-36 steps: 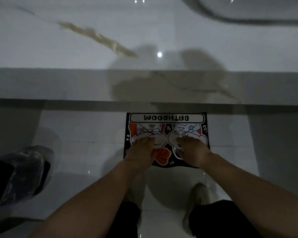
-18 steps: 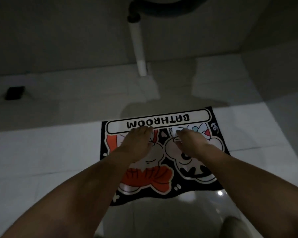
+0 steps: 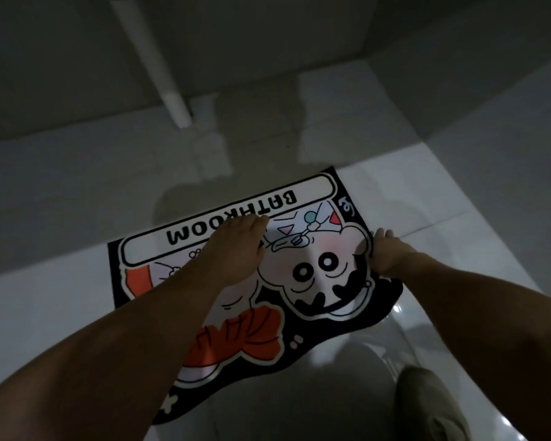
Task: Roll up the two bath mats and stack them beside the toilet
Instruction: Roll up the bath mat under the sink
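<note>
A black bath mat (image 3: 312,275) with cartoon figures and the upside-down word BATHROOM lies flat on the white tiled floor. My left hand (image 3: 236,249) rests palm down on the mat's middle, fingers reaching the lettering. At the mat's right edge, my right hand (image 3: 385,253) has its fingers curled at the border; whether it grips the edge is unclear. Only one mat is in view. No toilet is visible.
A white drain pipe (image 3: 159,68) runs down to the floor at the back, under a dark counter. A grey wall (image 3: 497,100) stands to the right. My shoe (image 3: 427,405) is at the lower right on the glossy tiles.
The view has dropped lower and closer to the mat. My right hand has slid from the mat's middle to its right edge. My left hand stays flat on the mat.
</note>
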Available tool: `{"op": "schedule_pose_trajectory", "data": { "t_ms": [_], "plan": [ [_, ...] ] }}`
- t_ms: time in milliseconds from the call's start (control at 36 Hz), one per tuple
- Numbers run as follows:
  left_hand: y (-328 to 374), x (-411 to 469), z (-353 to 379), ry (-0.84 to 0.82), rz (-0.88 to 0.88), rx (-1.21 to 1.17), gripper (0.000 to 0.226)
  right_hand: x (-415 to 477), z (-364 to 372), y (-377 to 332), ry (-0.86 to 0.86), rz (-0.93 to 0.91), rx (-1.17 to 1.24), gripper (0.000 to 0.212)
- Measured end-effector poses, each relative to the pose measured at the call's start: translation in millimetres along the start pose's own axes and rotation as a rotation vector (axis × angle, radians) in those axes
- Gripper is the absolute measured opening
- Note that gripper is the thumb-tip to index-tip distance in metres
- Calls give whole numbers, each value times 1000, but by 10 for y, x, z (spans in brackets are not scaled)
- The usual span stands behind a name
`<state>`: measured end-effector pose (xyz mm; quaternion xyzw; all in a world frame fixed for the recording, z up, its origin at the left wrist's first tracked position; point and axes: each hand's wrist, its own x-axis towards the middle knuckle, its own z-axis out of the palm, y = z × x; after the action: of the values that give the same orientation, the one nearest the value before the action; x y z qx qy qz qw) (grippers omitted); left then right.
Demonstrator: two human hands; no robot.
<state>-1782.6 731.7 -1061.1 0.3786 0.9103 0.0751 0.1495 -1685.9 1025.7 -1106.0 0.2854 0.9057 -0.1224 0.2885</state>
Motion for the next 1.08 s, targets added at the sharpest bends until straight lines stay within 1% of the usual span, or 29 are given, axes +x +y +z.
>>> {"op": "schedule_pose_trajectory", "data": {
  "t_ms": [83, 139, 167, 194, 250, 306, 361, 444, 500, 583, 639, 722, 778, 861, 944, 1028, 1083],
  "plan": [
    [48, 11, -38, 13, 5, 4, 59, -64, -55, -24, -69, -7, 106, 41],
    [65, 4, -58, 10, 14, 13, 59, -91, -81, -46, -39, -9, 168, 22],
    [68, 1, -66, 4, 16, 16, 59, -92, -86, -54, -22, -2, 207, 24],
    [68, 1, -74, -3, 16, 18, 59, -78, -80, -65, -26, 12, 244, 31],
    [60, -1, -89, -3, 17, 24, 58, -103, -80, -140, -86, 46, 318, 42],
    [49, -2, -107, 8, 26, 29, 57, -99, -48, -230, -120, 32, 345, 42],
    [47, -3, -142, 19, 40, 42, 57, -133, -33, -353, -84, 31, 367, 40],
    [75, -6, -234, 79, 52, 42, 57, -194, -19, -476, -44, 31, 436, 29],
    [96, -19, -293, 124, 50, 50, 57, -253, -75, -518, -15, -29, 368, 28],
    [124, -19, -407, 193, 72, 22, 62, -406, -317, -578, 55, -267, 70, 28],
    [141, 5, -554, 185, 49, 4, 69, -499, -544, -651, 113, -399, -119, 36],
    [132, -3, -815, 193, 38, 43, 84, -693, -1005, -853, 166, -579, -275, 51],
    [110, -56, -940, 195, 46, 91, 94, -841, -1316, -1032, 157, -692, -328, 50],
    [32, -150, -1036, 158, -2, 119, 102, -1093, -1659, -1319, 136, -818, -403, 44],
    [-22, -237, -1098, 140, -48, 56, 108, -1310, -1805, -1514, 145, -863, -470, 46],
    [15, -299, -1122, 106, -54, -38, 116, -1416, -1824, -1608, 172, -890, -464, 50],
    [64, -306, -1126, 123, -69, -87, 114, -1449, -1843, -1662, 182, -917, -458, 52]
  ]
}}
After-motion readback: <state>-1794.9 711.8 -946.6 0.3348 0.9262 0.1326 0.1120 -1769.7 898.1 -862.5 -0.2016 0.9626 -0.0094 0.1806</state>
